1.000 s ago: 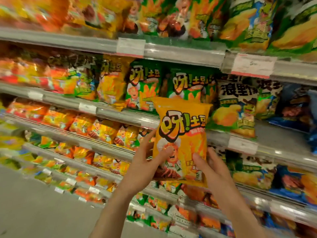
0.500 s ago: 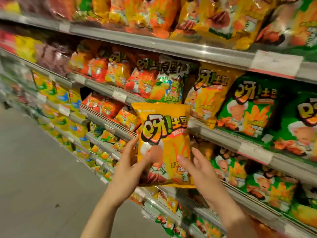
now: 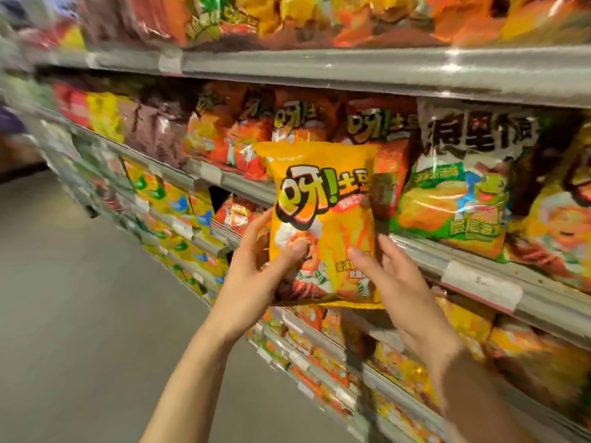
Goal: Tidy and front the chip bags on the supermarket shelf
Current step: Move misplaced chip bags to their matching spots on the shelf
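Apparently one yellow chip bag (image 3: pixel 323 219), two hands.

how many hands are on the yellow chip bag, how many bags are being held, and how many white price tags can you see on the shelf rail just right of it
hands on the bag: 2, left hand and right hand
yellow chip bag held: 1
white price tag on that rail: 1
total: 4

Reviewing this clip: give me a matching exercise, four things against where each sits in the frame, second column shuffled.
Things:
1. yellow chip bag
2. green-and-white bag
3. white price tag
4. floor

Places:
A. shelf edge, lower right
B. held between left hand and right hand
C. left of the shelves
D. on the shelf, right of the held bag

Pairs: 1-B, 2-D, 3-A, 4-C
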Available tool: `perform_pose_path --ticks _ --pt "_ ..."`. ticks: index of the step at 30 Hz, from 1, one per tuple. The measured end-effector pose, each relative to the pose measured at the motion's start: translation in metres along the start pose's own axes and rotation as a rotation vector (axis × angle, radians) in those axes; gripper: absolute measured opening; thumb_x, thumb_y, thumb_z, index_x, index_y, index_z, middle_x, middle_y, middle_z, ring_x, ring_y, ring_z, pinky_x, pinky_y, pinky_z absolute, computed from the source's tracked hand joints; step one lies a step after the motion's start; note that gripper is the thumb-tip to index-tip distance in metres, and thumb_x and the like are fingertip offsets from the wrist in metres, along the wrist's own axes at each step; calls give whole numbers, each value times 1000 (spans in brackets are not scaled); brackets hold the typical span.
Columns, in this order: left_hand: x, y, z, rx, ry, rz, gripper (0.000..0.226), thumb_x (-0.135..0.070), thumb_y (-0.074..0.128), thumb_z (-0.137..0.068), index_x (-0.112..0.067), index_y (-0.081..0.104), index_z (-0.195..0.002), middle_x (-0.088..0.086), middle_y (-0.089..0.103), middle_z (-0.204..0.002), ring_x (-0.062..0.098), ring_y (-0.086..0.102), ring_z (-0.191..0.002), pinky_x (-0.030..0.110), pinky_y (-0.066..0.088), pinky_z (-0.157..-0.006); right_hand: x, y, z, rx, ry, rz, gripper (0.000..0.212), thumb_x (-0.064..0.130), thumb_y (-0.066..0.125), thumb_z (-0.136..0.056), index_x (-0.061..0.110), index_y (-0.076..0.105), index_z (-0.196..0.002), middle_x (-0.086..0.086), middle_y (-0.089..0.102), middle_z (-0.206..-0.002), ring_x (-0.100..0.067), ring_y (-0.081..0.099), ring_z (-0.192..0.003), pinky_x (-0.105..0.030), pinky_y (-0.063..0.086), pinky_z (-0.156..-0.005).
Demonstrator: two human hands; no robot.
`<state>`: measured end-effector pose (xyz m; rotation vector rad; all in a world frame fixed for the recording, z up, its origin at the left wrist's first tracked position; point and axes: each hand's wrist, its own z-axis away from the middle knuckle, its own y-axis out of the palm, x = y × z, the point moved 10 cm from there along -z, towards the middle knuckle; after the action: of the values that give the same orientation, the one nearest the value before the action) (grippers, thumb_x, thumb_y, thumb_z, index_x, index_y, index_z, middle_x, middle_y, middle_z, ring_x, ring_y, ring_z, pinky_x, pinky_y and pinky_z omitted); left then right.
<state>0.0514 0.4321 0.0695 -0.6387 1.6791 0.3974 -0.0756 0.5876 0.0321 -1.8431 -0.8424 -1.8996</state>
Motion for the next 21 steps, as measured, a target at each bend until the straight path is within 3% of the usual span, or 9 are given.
perform_pose_path --ticks 1,3,5,7,10,12,14,18,21 --pt "1 -7 -10 -7 9 5 52 -38 73 -83 -55 50 -126 -28 70 -124 -4 64 -119 13 50 -89 -1 8 -10 12 10 12 96 52 75 -74 30 31 -156 21 46 -143 12 43 -127 -11 42 -95" --pt "4 -18 -29 -3 15 12 53 -38 73 -82 -53 49 -127 -35 68 -120 -10 63 -116 12 50 -88 -3 17 -27 -9 23 27 109 67 80 -64 33 32 -156 21 41 -152 0 37 -141 -35 37 -116" --pt "10 -22 -48 39 22 8 56 -40 76 -87 -46 50 -136 -27 68 -128 -3 62 -124 26 48 -100 -4 20 -44 -52 1 31 111 73 84 -57 32 41 -152 13 50 -152 -8 44 -142 -47 38 -117" --pt "13 -24 -67 93 47 1 62 -45 74 -89 -41 47 -144 -20 62 -140 4 56 -133 41 45 -111 -2 20 -56 -126 -28 21 97 65 86 -59 27 53 -142 9 66 -136 -9 60 -128 -43 49 -106" --pt "21 -25 -94 169 66 14 70 -55 73 -84 -46 44 -146 -24 56 -145 -1 51 -137 42 43 -115 4 23 -61 -178 -71 94 54 42 80 -72 29 64 -122 16 76 -112 -2 71 -105 -19 56 -82" --pt "20 -22 -109 244 68 45 69 -57 74 -84 -49 43 -145 -29 56 -143 -7 51 -133 34 44 -113 18 24 -56 -253 -99 184 38 37 81 -79 30 65 -112 24 76 -102 6 70 -94 -8 51 -73" --pt "16 -15 -124 325 82 56 67 -57 75 -83 -52 43 -142 -40 57 -133 -22 48 -125 16 43 -104 30 27 -54 -333 -107 275 34 41 68 -81 27 65 -111 19 77 -98 2 71 -88 -7 49 -68" --pt "18 -1 -149 449 114 89 76 -70 73 -73 -60 39 -139 -53 49 -129 -29 40 -125 21 37 -108 41 31 -43 -490 -131 290 43 51 70 -81 29 67 -118 8 79 -101 -16 73 -99 -39 57 -93" --pt "18 17 -152 550 93 172 79 -64 78 -74 -55 38 -142 -47 59 -121 -18 56 -119 25 50 -99 48 36 -34 -563 -118 349 42 59 68 -81 40 67 -118 8 79 -103 -21 72 -103 -53 51 -99"
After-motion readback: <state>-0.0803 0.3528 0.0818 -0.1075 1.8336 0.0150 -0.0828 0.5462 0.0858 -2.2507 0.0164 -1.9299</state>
